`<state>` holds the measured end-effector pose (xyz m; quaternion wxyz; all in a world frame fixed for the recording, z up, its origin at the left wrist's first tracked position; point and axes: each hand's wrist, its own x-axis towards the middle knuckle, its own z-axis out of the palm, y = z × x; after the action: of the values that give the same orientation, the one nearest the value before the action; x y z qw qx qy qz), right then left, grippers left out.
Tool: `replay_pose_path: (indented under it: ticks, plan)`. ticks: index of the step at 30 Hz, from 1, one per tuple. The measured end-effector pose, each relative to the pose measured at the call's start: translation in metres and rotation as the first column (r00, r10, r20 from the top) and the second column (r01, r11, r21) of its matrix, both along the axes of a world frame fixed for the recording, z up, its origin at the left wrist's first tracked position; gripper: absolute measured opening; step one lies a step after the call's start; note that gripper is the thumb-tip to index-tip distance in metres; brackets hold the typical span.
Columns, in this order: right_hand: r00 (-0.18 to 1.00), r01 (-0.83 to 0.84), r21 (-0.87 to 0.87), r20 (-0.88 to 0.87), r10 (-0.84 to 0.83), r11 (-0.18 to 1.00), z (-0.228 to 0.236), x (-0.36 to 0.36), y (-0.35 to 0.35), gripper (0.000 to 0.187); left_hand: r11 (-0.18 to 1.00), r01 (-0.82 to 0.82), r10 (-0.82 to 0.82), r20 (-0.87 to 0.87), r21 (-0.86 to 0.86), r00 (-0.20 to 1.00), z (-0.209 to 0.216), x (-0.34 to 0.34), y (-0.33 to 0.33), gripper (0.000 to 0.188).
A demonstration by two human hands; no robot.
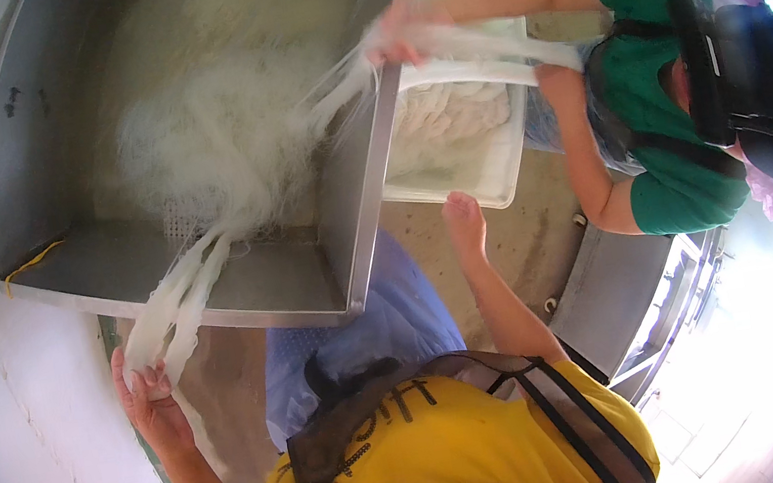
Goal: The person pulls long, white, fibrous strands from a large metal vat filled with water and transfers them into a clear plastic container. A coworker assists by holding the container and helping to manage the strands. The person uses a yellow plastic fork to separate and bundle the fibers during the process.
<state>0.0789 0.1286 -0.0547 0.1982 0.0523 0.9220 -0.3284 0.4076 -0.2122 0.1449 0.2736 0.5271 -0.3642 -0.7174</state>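
Observation:
A mass of long, fine white strands [226, 135] lies in cloudy water in a deep steel sink [368, 206]; their exact kind cannot be made out. My left hand [153, 406] is closed on a looped hank of wet white strands [179, 308], palm up, just outside the sink's near left edge. From there the hank runs taut over the rim and into the mass. Right of the sink, my right hand [465, 218] is raised in the air with its fingers curled together. Nothing shows in it.
On the right a co-worker in a green shirt [670, 99] draws white strands over the sink's right wall with both hands. Below those hands stands a white crate [508, 185] with pale, wrinkled material. A steel cart [604, 294] stands nearer; a white wall [10, 398] runs along the left.

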Motion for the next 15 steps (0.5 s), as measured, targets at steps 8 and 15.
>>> replay_pose_path:
  ticks: [8, 15]
  plan:
    - [0.705, -0.634, -0.129, -0.500, 0.502, 0.762, 0.095, 0.057, -0.114, 0.021, 0.996, -0.041, 0.050, 0.119, -0.077, 0.992, -0.040, -0.025, -0.025, 0.041]
    - [0.529, -0.761, 0.088, -0.492, 0.692, 0.643, 0.076, 0.063, -0.166, 0.023, 0.919, 0.172, -0.065, 0.294, -0.356, 0.954, -0.117, -0.001, -0.055, 0.031]
